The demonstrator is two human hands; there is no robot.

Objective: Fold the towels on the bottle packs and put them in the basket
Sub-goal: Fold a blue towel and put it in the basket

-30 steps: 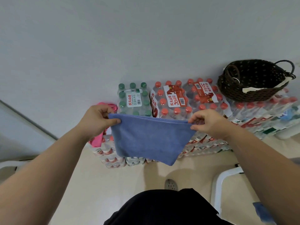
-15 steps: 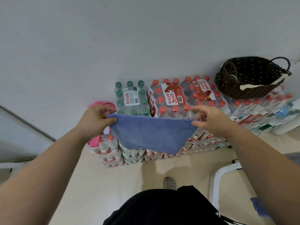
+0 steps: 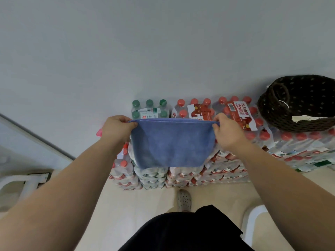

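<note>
The left hand (image 3: 117, 129) pinches the top left corner of the blue cloth towel (image 3: 172, 144), which hangs before the shrink-wrapped bottle packs (image 3: 237, 111); the right hand (image 3: 228, 133) pinches the other corner. The dark woven basket (image 3: 290, 124) sits on packs far right.

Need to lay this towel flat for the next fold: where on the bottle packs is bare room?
Bare: the red-capped pack tops between the green-capped pack and the basket. Crowded: the basket fills the right end; a pink towel pokes out behind the left hand. The blue towel, which the right hand also holds, hides the nearer tops.
</note>
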